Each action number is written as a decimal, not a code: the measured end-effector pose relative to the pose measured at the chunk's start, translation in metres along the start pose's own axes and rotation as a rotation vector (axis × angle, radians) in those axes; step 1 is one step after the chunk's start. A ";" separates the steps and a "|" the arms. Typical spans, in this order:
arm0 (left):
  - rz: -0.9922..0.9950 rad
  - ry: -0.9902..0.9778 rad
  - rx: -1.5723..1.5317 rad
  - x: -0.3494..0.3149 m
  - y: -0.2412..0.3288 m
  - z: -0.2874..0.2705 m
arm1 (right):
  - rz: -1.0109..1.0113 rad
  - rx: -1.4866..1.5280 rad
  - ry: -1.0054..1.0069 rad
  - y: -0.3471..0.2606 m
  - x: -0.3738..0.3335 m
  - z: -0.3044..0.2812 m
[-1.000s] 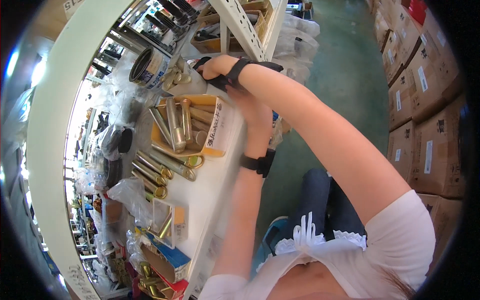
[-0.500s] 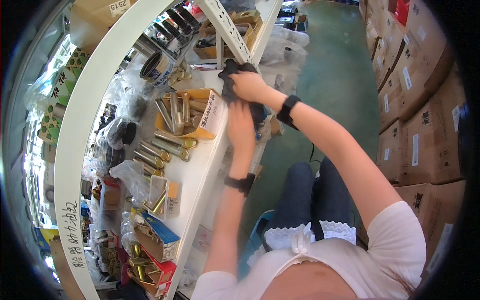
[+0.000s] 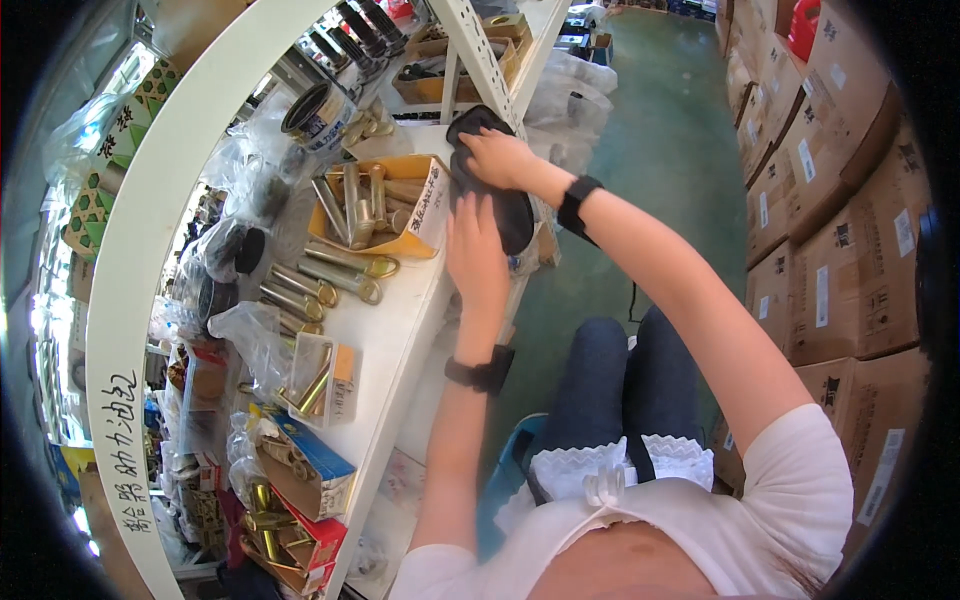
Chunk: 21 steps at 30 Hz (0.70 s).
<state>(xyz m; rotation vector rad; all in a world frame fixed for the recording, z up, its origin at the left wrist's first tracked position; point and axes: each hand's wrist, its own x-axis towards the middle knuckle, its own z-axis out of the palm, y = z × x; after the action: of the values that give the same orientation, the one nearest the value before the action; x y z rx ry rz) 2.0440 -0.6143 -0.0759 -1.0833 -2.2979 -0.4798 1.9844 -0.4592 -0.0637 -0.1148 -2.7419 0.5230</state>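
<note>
1. Two bare hands meet over a black cloth (image 3: 508, 208) at the near edge of a white bench (image 3: 395, 320); each wrist wears a black band.
2. The right hand (image 3: 497, 157) lies on the upper part of the cloth with its fingers curled into the fabric, gripping it.
3. The left hand (image 3: 474, 250) rests just below, palm down with fingers stretched flat against the cloth's lower left side; whether it pinches the fabric cannot be told.
4. The cloth hangs partly over the bench edge, touching the right side of an orange cardboard tray (image 3: 425, 215).
5. That tray holds several brass-coloured metal tubes (image 3: 362, 200) lying side by side.
6. Just in front of the tray, more brass rods with ring ends (image 3: 335, 275) lie loose on the bench.
7. Farther along sits a small clear box (image 3: 322, 378) with brass parts, and beyond it a blue and white carton (image 3: 310, 470).
8. A round metal tin (image 3: 318, 112) stands behind the tray.
9. Stacked brown cardboard boxes (image 3: 830, 190) line the green floor on the person's right.
</note>
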 end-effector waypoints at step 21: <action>0.094 0.034 0.151 -0.011 -0.022 0.016 | -0.033 0.164 0.283 0.003 0.006 0.021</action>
<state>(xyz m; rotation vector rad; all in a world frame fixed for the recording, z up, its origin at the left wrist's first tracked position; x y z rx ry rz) 2.0269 -0.6259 -0.0972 -1.0942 -2.2036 -0.2803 1.9717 -0.4633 -0.0816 -0.0942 -2.4126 0.6655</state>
